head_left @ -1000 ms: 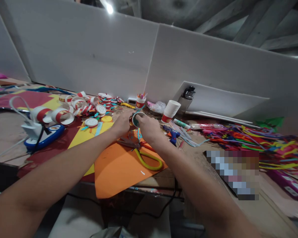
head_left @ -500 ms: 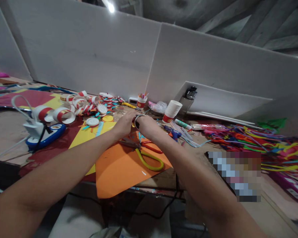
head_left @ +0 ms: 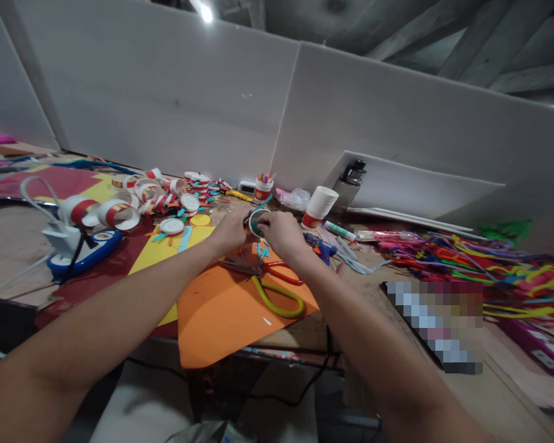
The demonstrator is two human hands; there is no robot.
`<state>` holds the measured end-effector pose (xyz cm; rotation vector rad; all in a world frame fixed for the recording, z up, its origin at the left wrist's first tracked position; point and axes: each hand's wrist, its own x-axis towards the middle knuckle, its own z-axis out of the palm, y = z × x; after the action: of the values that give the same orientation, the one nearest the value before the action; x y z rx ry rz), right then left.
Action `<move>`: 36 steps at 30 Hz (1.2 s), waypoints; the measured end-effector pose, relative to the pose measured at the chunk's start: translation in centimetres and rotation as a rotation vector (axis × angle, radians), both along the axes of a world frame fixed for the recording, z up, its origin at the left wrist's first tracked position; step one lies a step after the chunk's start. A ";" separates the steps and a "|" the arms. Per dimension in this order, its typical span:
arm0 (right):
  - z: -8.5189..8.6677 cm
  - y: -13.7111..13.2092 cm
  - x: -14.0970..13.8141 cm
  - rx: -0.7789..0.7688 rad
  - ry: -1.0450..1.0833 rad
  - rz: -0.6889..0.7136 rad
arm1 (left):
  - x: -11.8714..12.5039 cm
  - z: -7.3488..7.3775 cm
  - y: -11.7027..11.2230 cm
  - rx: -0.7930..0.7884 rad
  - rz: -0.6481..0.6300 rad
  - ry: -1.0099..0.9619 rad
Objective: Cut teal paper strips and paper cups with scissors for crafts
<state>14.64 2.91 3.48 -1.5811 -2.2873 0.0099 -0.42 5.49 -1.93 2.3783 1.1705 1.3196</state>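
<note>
In the middle of the view, between the hands, is a small round cup-like piece with a white rim and dark inside (head_left: 257, 226). The left hand (head_left: 232, 231) grips it with fingers curled about its left side, their tips hidden; the bent fingertips of the right hand (head_left: 284, 234) hide part of its mouth, and whether they pinch anything I cannot tell. Half a second ago the right hand covered more of the mouth; it has since drawn rightward. The piece lies at three o'clock from the left fingers, touching the right ones. Outward, metal scissors with red and yellow handle loops (head_left: 277, 313) lie at five o'clock, on an orange paper sheet (head_left: 221, 320); a dark-edged flat object (head_left: 436, 326) at four is pixelated beyond reading.
</note>
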 end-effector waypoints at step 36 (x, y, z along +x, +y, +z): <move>-2.3 1.9 1.2 -0.253 1.094 0.043 | -0.5 -0.4 1.6 -0.323 0.171 -0.064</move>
<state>15.82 4.81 1.15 -1.1503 -1.4552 0.9501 -0.87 7.13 -2.29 2.0336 1.4697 1.1403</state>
